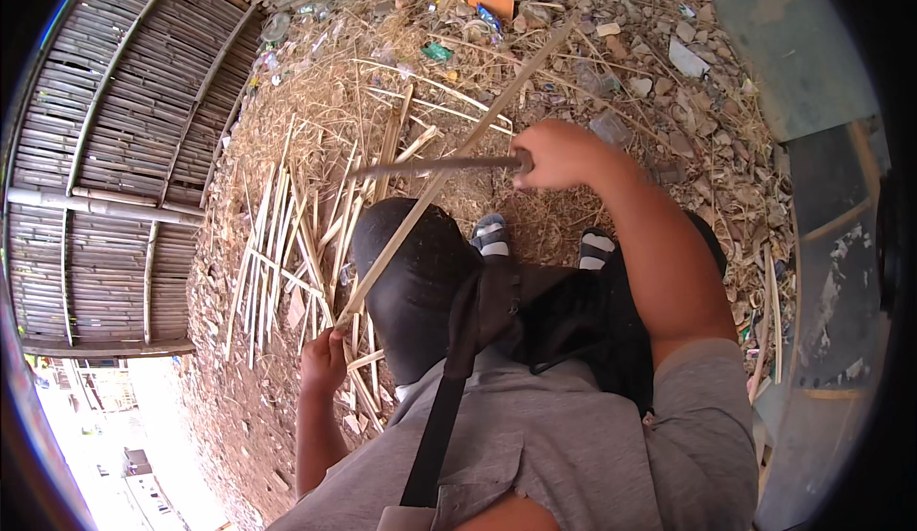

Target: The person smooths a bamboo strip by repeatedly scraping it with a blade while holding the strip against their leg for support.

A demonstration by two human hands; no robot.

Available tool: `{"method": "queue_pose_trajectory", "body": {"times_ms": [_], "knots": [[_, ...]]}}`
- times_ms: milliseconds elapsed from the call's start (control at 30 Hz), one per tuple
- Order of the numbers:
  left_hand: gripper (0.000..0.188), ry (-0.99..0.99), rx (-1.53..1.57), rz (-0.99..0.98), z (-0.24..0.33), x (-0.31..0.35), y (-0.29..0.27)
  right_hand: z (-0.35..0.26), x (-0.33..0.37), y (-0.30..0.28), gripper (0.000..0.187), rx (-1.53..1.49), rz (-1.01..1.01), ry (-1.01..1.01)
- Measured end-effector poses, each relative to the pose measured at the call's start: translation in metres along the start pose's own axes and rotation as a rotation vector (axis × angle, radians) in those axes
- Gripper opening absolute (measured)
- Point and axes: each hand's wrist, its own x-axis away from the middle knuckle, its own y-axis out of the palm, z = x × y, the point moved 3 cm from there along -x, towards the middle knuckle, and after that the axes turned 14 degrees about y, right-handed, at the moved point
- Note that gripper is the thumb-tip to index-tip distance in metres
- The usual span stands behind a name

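Observation:
My left hand (323, 363) is closed around the near end of a long split bamboo strip (413, 214). The strip slants up and away to the right, passing over my left knee. In my right hand (564, 157) is the handle of a dark, long-bladed knife (435, 164), a machete by its shape. Its blade points left and crosses the bamboo strip just beyond my knee; whether the edge touches the strip I cannot tell. Several pale split bamboo pieces (270, 262) lie in a loose heap on the ground to the left of my knee.
A bamboo-slat wall (105, 101) stands at the left, and grey-green panels (802, 63) stand at the right. Rubble (659, 82), straw and litter cover the ground ahead, with an orange flat piece (491, 2) and a green scrap (437, 52). A strap (441, 426) crosses my chest.

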Motion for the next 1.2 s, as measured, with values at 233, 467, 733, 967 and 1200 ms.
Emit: {"method": "queue_pose_trajectory", "body": {"times_ms": [233,467,733,967,1200], "knots": [[0.044,0.018,-0.029,-0.005,-0.004,-0.004,0.001,0.096,-0.019,-0.023,0.071,-0.412,0.210,0.419],[0.046,-0.019,-0.034,-0.038,0.004,-0.005,-0.003,0.018,-0.009,0.008,0.059,-0.095,-0.042,0.052],[0.045,-0.028,0.026,-0.008,0.002,-0.004,0.000,0.085,-0.017,-0.017,0.070,-0.225,0.084,0.186],[0.047,-0.045,-0.014,-0.052,0.007,-0.004,-0.001,0.065,-0.002,-0.025,0.071,-0.383,0.115,0.339],[0.045,0.034,0.009,0.001,-0.003,0.000,0.002,0.000,-0.002,0.007,0.045,0.057,-0.046,-0.069]]}}
